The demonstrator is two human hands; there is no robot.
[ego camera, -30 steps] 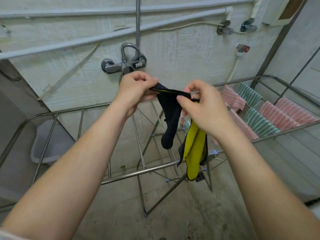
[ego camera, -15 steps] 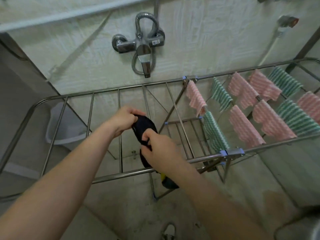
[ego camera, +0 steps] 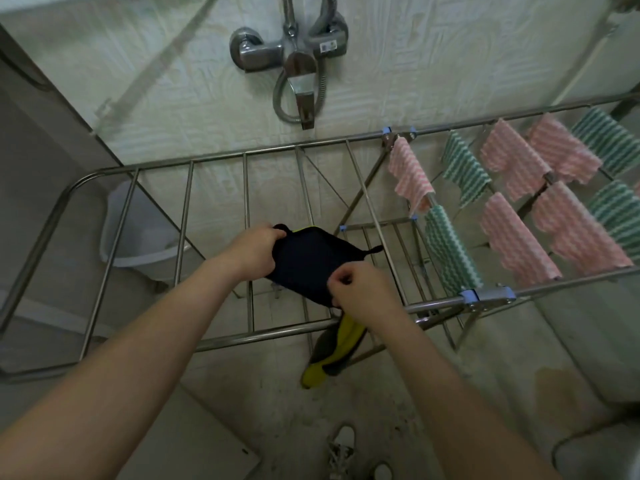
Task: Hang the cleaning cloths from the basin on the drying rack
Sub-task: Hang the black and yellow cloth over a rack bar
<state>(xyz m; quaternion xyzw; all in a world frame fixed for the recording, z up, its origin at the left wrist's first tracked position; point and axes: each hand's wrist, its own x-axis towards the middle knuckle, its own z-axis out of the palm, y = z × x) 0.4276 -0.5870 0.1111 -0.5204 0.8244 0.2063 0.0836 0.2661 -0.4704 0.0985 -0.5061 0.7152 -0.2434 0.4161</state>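
— Which step? Mid-frame, your left hand (ego camera: 258,249) and right hand (ego camera: 360,289) pinch the dark cloth (ego camera: 304,263) spread over the drying rack (ego camera: 298,332).

— Next (likely): lay it across a rail, then release.

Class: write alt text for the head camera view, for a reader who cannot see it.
Two hands, left hand and right hand, spread a dark cloth over the bars of a metal drying rack. Pink and green striped cloths hang on its right section, below a wall tap.

bare rack rungs (ego camera: 188,216) open at left, striped cloths (ego camera: 512,237) crowding right wing, faucet (ego camera: 298,64) above
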